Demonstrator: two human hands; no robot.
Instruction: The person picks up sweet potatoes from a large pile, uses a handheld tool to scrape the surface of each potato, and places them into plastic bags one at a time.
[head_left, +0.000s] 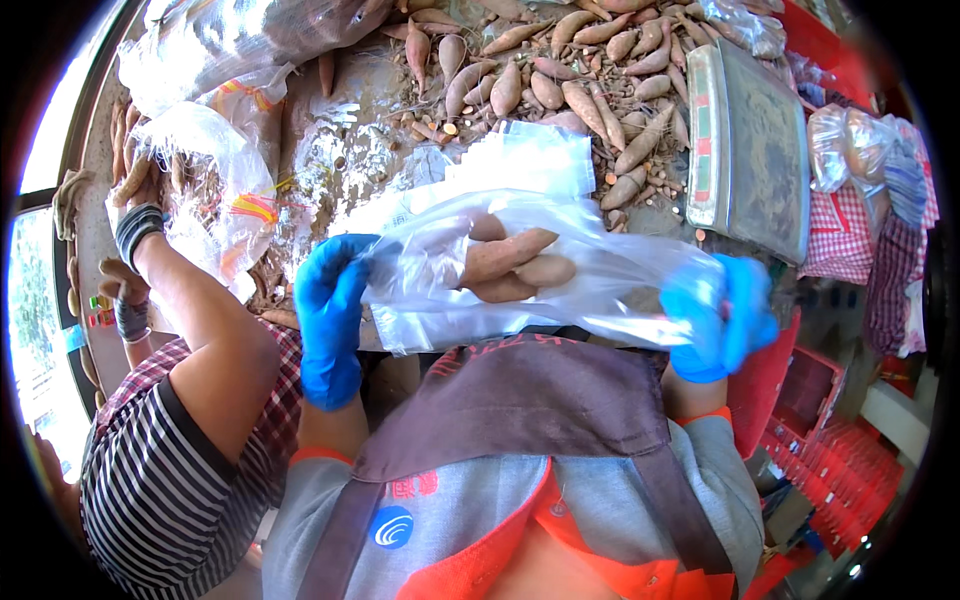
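Clear bag (612, 248): left grip (332, 315) pinching end; right grip (722, 320) blurred, seemingly curled.

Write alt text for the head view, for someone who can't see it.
A blue-gloved left hand and right hand hold a clear plastic bag of sweet potatoes. Loose sweet potatoes lie beyond, a scale at right, a striped-sleeved co-worker at left.

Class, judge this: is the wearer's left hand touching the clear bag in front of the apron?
Touching: the head view shows the blue-gloved left hand gripping the clear bag at its left end, no gap.
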